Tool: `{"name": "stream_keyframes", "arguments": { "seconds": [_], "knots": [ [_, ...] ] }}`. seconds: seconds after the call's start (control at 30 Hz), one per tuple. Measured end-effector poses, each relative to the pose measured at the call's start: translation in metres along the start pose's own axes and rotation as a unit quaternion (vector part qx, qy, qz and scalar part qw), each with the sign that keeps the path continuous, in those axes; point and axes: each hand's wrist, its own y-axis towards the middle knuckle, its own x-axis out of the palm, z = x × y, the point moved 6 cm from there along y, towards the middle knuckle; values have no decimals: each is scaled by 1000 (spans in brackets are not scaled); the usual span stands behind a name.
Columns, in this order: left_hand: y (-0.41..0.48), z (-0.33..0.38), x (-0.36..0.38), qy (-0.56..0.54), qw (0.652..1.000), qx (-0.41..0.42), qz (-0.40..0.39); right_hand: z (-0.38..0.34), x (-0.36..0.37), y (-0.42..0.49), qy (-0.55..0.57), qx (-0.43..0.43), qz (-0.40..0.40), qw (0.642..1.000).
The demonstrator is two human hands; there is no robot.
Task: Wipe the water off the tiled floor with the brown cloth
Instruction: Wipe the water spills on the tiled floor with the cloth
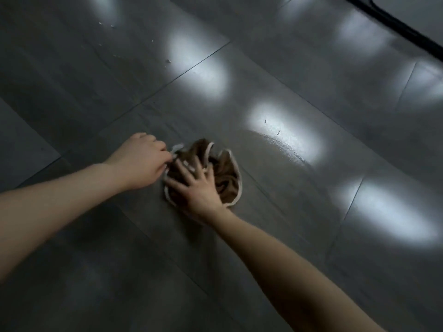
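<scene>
A crumpled brown cloth (225, 173) with a pale hem lies bunched on the grey tiled floor (299, 212) near the middle of the view. My right hand (194, 185) lies flat on the cloth's left part with the fingers spread. My left hand (141, 161) has its fingers curled and pinches the cloth's pale left edge. A wet film of water (282, 144) shines on the tile just right of and beyond the cloth. Small drops (167, 61) dot the floor farther away at upper left.
Bright patches of reflected light lie across the glossy tiles. A dark strip (395, 25) runs diagonally across the top right corner. Tile joints cross the floor in diagonal lines.
</scene>
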Motion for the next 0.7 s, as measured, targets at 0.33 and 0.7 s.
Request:
{"name": "stream_keyframes", "arguments": {
  "seconds": [0.33,0.7],
  "knots": [
    [34,3,-24,23,999,-36,3,187,-58,32,-18,141,-30,989],
    [45,22,-24,78,992,-62,-75,155,-36,-117,-29,256,11,966]
  ]
}}
